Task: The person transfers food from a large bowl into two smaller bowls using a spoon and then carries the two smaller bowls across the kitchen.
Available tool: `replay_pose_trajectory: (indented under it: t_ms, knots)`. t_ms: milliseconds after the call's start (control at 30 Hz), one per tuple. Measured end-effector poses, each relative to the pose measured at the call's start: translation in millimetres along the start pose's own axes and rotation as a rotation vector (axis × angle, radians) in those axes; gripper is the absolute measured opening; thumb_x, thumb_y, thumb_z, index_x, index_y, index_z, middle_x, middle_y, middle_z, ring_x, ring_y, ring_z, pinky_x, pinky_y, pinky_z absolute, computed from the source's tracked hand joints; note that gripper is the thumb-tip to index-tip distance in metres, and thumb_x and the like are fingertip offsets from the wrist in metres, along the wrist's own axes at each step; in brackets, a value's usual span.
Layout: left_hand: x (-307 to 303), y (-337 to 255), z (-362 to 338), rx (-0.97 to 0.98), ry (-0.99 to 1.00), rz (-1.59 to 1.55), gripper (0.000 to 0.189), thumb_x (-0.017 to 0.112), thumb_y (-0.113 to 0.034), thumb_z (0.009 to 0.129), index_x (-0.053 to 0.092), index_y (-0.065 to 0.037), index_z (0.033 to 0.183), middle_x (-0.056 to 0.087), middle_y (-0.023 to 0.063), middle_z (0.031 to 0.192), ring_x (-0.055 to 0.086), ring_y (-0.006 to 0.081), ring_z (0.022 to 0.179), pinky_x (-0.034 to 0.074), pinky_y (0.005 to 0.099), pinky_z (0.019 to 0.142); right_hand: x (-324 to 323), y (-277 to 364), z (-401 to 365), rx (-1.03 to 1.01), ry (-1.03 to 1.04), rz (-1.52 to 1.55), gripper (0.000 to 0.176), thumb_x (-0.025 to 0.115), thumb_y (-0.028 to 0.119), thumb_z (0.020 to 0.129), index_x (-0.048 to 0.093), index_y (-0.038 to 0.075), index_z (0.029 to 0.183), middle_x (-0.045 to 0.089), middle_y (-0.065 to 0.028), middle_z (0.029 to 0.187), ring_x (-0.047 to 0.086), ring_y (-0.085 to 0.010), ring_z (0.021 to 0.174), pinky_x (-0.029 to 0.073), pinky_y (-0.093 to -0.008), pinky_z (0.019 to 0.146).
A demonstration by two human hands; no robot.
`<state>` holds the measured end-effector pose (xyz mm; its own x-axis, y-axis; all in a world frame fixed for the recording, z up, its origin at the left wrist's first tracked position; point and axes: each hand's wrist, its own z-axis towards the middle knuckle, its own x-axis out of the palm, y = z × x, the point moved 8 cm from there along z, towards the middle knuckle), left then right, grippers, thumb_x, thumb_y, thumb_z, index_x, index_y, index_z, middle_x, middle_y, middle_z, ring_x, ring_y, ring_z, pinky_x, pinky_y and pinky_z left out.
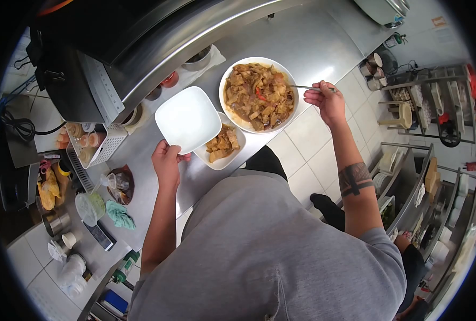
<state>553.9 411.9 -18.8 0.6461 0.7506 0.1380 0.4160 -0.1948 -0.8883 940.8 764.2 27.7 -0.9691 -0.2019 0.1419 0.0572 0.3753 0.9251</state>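
Note:
My left hand (168, 160) grips the near corner of a white square bowl (189, 119), which has no food in it. Partly under that bowl, a second white square bowl (236, 154) on the counter holds chunks of brown stew (223, 143). My right hand (325, 99) is closed on the handle of a metal spoon (305, 87). The spoon's other end is hidden in the stewed meat (259, 91), with a red chili piece on top. That stew fills a large round white bowl (293, 109) at the counter's edge.
Steel counter (286, 40) runs under the bowls. Leftward are a white plastic basket (105, 143) with jars, a green cloth (120, 215), a phone (100, 235) and a plastic tub (89, 208). Shelving (409, 160) stands at right beyond the tiled floor (307, 142). Another person's dark-clothed leg shows lower right.

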Motion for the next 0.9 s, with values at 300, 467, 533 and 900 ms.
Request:
replay_pose_trajectory:
  t_ms: [300,467,533,900]
  knots:
    - [7.1,-5.2,0.4,-0.005,0.019,0.010,0.020,0.058,-0.004,0.090,0.062,0.006,0.106,0.070,0.0145,0.095,0.070,0.0227,0.071,0.059,0.0336,0.063,4.1,3.7,-7.4,-0.020,-0.039,0.016,0.030,0.053,0.023,0.109,0.058,-0.006,0.109,0.070,-0.0248,0.093,0.076,-0.0335,0.083,0.066,-0.0440,0.080]
    - [21.0,-15.8,0.0,0.002,0.035,0.039,0.019,0.058,-0.005,0.091,0.061,0.007,0.106,0.070,0.0144,0.095,0.070,0.0229,0.073,0.060,0.0331,0.065,9.5,20.5,-13.6,-0.045,-0.034,0.013,0.030,0.052,0.023,0.110,0.058,-0.006,0.109,0.070,-0.0249,0.093,0.075,-0.0334,0.083,0.066,-0.0439,0.080]
    - [31.6,-22.8,1.4,0.002,0.041,0.053,0.018,0.059,-0.005,0.091,0.061,0.007,0.105,0.070,0.0149,0.094,0.071,0.0232,0.072,0.060,0.0333,0.065,12.5,27.6,-16.2,-0.055,-0.027,0.015,0.030,0.052,0.023,0.110,0.058,-0.006,0.108,0.070,-0.0248,0.093,0.075,-0.0333,0.084,0.066,-0.0439,0.080]
    - [109.7,-44.2,14.6,0.011,0.175,0.153,0.020,0.062,-0.004,0.092,0.061,0.011,0.105,0.072,0.0197,0.095,0.075,0.0243,0.073,0.062,0.0313,0.064,46.0,63.2,-44.4,-0.076,0.046,0.043,0.030,0.050,0.022,0.110,0.059,-0.007,0.108,0.071,-0.0234,0.090,0.075,-0.0318,0.079,0.065,-0.0418,0.075]
